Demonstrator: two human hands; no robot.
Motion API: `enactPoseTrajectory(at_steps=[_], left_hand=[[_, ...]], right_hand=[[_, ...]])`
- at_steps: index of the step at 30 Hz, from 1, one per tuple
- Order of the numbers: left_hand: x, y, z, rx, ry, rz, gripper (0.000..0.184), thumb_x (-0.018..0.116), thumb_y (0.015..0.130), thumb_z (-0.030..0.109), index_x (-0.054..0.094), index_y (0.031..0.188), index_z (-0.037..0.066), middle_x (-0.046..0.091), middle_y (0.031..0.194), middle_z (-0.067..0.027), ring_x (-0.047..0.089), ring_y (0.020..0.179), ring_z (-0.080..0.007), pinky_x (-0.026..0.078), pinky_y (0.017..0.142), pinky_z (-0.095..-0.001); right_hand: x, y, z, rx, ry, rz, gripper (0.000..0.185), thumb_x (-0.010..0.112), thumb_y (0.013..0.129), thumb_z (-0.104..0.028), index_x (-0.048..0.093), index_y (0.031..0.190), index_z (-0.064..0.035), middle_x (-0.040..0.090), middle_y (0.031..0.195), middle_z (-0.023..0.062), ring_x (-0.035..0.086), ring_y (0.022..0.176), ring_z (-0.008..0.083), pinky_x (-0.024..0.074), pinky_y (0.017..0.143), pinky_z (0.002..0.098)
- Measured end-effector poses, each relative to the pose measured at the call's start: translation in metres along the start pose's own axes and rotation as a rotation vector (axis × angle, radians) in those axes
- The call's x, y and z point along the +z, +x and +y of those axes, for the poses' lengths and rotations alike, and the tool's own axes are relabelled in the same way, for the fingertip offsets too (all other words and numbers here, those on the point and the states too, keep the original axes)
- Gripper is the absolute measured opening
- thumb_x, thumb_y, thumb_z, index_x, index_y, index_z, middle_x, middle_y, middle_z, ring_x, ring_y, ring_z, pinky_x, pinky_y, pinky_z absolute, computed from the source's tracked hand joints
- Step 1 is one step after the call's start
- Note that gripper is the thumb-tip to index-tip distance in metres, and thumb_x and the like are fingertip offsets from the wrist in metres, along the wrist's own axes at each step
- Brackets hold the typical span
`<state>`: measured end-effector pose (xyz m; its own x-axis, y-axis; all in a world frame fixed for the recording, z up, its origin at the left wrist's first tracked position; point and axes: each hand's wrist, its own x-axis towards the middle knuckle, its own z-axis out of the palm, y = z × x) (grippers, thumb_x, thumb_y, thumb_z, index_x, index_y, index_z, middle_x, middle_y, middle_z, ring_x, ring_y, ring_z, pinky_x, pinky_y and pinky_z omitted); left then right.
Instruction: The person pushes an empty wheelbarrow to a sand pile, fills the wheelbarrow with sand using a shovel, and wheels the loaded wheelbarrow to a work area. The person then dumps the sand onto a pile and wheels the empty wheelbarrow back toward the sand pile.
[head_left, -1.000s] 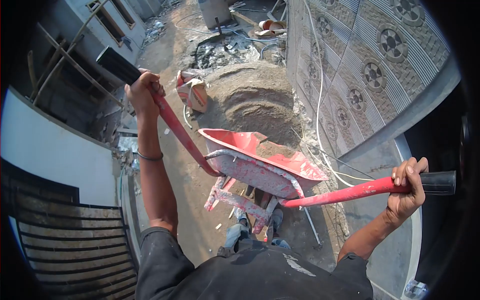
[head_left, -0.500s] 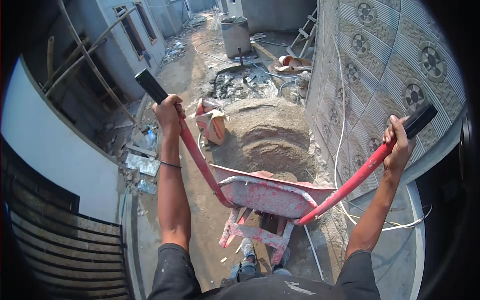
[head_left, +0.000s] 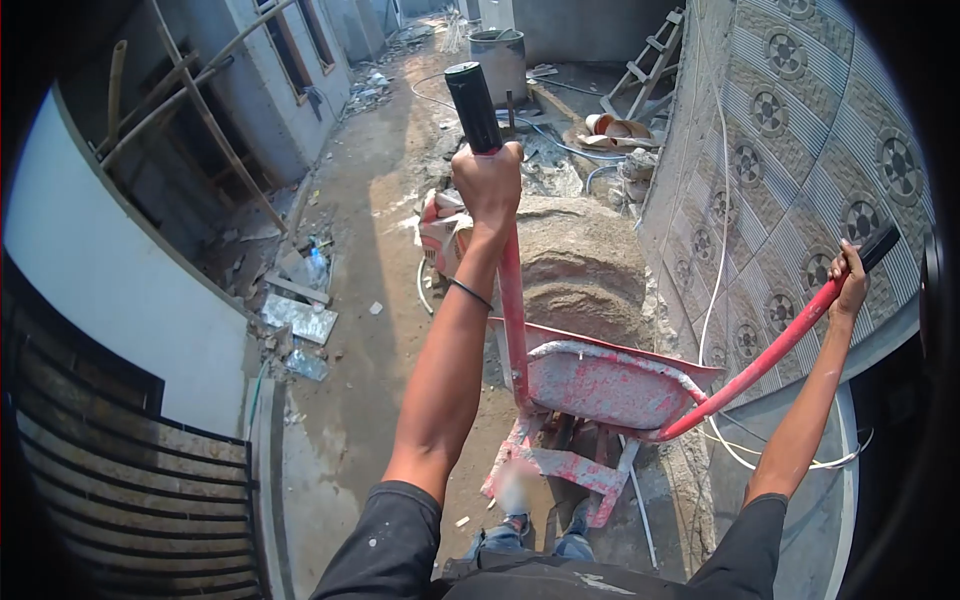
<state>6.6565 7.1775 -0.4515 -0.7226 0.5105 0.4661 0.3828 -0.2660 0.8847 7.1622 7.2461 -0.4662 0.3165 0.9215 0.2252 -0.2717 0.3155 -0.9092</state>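
Observation:
A red wheelbarrow point(head_left: 610, 386), smeared with pale dried cement, is tipped up in front of me with the underside of its tray facing me. My left hand point(head_left: 488, 185) is wrapped round its left handle, just below the black grip. On the right handle, my right hand point(head_left: 848, 285) is closed near the black grip and sits lower than the left. Right beyond the tray lies a heap of sand point(head_left: 585, 255). The inside of the tray is hidden from me.
A torn cement sack point(head_left: 445, 232) lies left of the heap. Patterned tiled wall point(head_left: 770, 190) borders the right side, with a white cable point(head_left: 722, 200) hanging along it. Rubble point(head_left: 300, 318) lines the left. Farther back stand a concrete cylinder point(head_left: 500, 65) and a wooden ladder point(head_left: 648, 65).
Both handles and the tray have shifted right in view. My left hand has swung right and slightly up, while my right hand has moved right and a little lower. Both keep their hold.

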Motion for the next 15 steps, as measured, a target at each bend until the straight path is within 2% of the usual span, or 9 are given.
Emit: enactPoseTrajectory(at_steps=[3, 8, 10, 14, 15], left_hand=[[0.01, 0.011, -0.006, -0.088, -0.1, -0.095, 0.019, 0.059, 0.063, 0.009, 0.048, 0.05, 0.001, 0.045, 0.04, -0.0043, 0.043, 0.032, -0.0125, 0.033, 0.031, -0.0268], [0.017, 0.006, -0.001, -0.103, -0.161, -0.1, 0.017, 0.059, 0.062, 0.008, 0.05, 0.05, 0.0, 0.046, 0.043, -0.0043, 0.044, 0.033, -0.0125, 0.033, 0.032, -0.0265], [0.007, 0.001, 0.004, -0.163, -0.05, -0.152, 0.022, 0.058, 0.059, 0.017, 0.055, 0.058, -0.005, 0.056, 0.053, -0.0148, 0.058, 0.055, -0.0233, 0.044, 0.059, -0.0363], [-0.011, -0.007, 0.011, -0.176, -0.054, -0.136, 0.022, 0.058, 0.059, 0.017, 0.055, 0.059, -0.005, 0.056, 0.054, -0.0145, 0.057, 0.055, -0.0231, 0.044, 0.06, -0.0364], [-0.015, -0.007, 0.011, -0.107, -0.108, -0.106, 0.017, 0.058, 0.06, 0.013, 0.054, 0.056, -0.003, 0.051, 0.048, -0.0092, 0.051, 0.044, -0.0179, 0.039, 0.046, -0.0318]], right_hand=[[-0.014, -0.02, -0.013, -0.027, -0.017, 0.008, 0.013, 0.063, 0.08, -0.016, 0.05, 0.078, -0.0153, 0.039, 0.055, -0.0067, 0.038, 0.044, 0.0026, 0.032, 0.044, 0.0181], [-0.035, -0.038, -0.027, -0.033, -0.052, 0.068, 0.017, 0.064, 0.08, -0.018, 0.048, 0.073, -0.0158, 0.038, 0.055, -0.0067, 0.036, 0.044, 0.0024, 0.0311, 0.045, 0.0178], [-0.037, -0.043, -0.031, -0.029, -0.055, 0.096, 0.018, 0.064, 0.079, -0.018, 0.048, 0.072, -0.0156, 0.038, 0.055, -0.0068, 0.036, 0.044, 0.0024, 0.031, 0.045, 0.0177], [-0.03, -0.061, -0.04, -0.048, -0.094, 0.135, 0.018, 0.065, 0.078, -0.018, 0.048, 0.07, -0.0152, 0.037, 0.055, -0.0067, 0.036, 0.044, 0.003, 0.0314, 0.046, 0.0191], [-0.028, -0.068, -0.042, -0.046, -0.109, 0.155, 0.019, 0.065, 0.077, -0.018, 0.048, 0.069, -0.0152, 0.037, 0.054, -0.0066, 0.036, 0.044, 0.0033, 0.0316, 0.046, 0.0197]])
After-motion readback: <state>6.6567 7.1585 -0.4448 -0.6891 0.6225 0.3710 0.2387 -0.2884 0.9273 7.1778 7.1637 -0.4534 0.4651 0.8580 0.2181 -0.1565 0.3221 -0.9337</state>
